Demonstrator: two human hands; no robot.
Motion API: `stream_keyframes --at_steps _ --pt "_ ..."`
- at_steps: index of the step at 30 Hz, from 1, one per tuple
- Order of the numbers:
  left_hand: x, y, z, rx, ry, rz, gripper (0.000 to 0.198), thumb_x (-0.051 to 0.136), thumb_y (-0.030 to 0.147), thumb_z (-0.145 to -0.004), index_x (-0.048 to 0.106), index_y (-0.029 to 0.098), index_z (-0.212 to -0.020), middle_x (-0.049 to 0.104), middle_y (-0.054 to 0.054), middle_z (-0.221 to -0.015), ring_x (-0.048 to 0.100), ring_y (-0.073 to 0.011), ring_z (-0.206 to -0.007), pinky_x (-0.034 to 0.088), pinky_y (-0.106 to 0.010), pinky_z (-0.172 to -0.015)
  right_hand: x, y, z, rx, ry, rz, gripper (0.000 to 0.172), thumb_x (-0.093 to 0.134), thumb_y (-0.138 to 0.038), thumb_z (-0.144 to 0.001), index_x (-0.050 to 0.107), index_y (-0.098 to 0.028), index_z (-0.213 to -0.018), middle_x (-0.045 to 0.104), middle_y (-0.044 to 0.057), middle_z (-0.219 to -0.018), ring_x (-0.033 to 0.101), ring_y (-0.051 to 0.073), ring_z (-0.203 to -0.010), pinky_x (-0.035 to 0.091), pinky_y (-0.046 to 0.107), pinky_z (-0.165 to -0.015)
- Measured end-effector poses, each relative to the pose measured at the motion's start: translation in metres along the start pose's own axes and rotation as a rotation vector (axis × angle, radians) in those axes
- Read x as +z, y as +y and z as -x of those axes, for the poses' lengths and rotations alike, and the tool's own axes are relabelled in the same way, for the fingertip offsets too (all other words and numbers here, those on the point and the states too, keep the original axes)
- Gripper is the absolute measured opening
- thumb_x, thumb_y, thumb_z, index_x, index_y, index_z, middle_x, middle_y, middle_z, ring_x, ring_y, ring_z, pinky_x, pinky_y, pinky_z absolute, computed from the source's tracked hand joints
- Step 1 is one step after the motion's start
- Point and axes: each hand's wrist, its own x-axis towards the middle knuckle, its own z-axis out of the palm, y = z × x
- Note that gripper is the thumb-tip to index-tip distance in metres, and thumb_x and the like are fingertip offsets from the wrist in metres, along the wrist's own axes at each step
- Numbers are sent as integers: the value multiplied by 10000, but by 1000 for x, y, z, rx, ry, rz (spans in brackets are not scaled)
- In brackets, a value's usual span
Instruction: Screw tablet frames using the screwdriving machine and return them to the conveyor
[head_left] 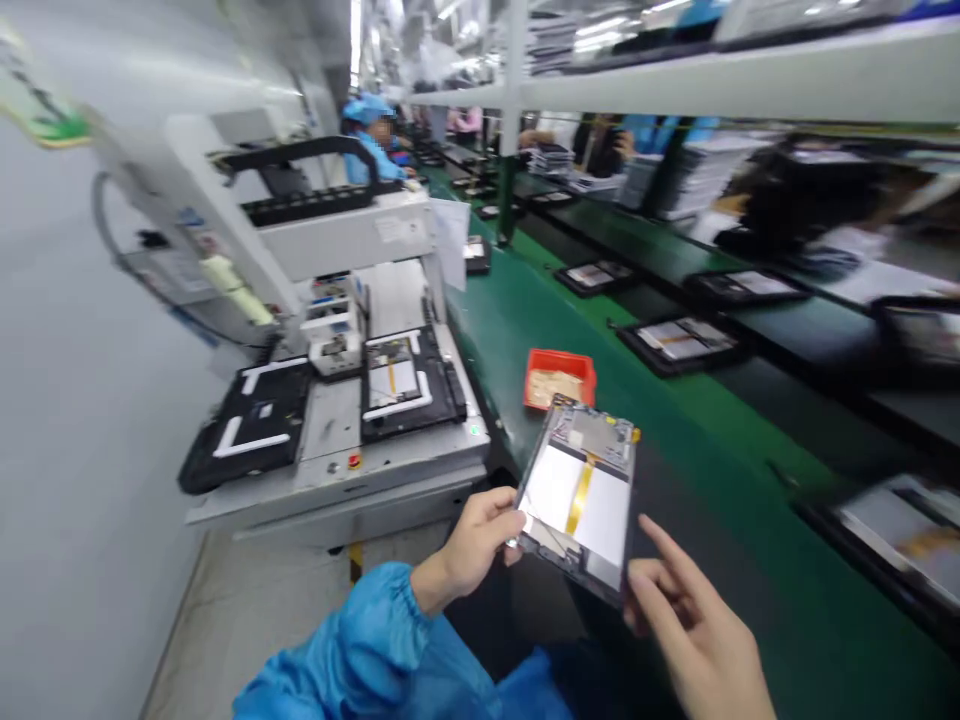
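Opened tablet (581, 495): held in the air, tilted, inner face up, over the near edge of the green belt (675, 440). No back cover on it. White panel bare, yellow ribbon (579, 495) running down its middle, circuit board across the top end.

Left hand (469, 550): thumb and fingertips pinched on the tablet's lower left edge, carrying it. Blue sleeve (360, 650) behind the wrist.

Right hand (690, 625): just beside the tablet's lower right corner, index finger stretched out toward the right edge, other fingers loosely curled, not closed on anything. Whether the thumb touches the corner cannot be told.

State of the work, judged from this: the unit is in hand, set down nowhere, neither on the belt nor in a fixture.

Beyond the tablet's top end: a red tray (560, 378) on the belt with small pale parts in it.

Left of the tablet: a grey machine (337, 300) with two black fixtures. The nearer one (409, 385) holds a similar open unit; the farther one (251, 425) shows only white corner pieces.

Right of the tablet and beyond: black carriers (681, 342) with more units lined along the belt. Far behind, a co-worker (371, 135) in a blue cap.
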Motion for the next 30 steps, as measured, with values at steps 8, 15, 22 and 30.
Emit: stream_keyframes --at_steps 8,15,22,30 --pt "-153 54 91 327 667 -49 297 729 458 -793 644 173 -789 512 27 -637 358 -81 -517 294 -197 -452 213 -104 -181 -653 -267 263 321 460 -213 -932 629 -181 -1203 662 130 -1132 608 273 -1079 497 406 -940" --pt "-197 59 131 295 969 84 334 812 506 -676 699 231 -826 607 3 -720 452 -121 -573 383 -218 -504 394 -194 -257 -614 -308 470 572 624 -218 -837 477 -36 -1359 457 265 -1417 382 367 -1331 248 516 -1124" --pt "-214 66 109 352 952 157 329 835 461 -667 684 203 -804 568 16 -682 404 -97 -538 350 -204 -459 411 -210 -281 -462 -257 407 547 612 -147 -779 515 -68 -1312 423 252 -1468 376 367 -1348 235 527 -1122" --pt "-243 104 14 414 751 9 334 735 441 -753 535 176 -717 493 46 -646 371 -57 -499 292 -182 -438 318 -182 -351 -228 -265 8 402 453 -379 -920 708 -122 -1095 716 127 -1117 638 266 -1082 479 357 -935"
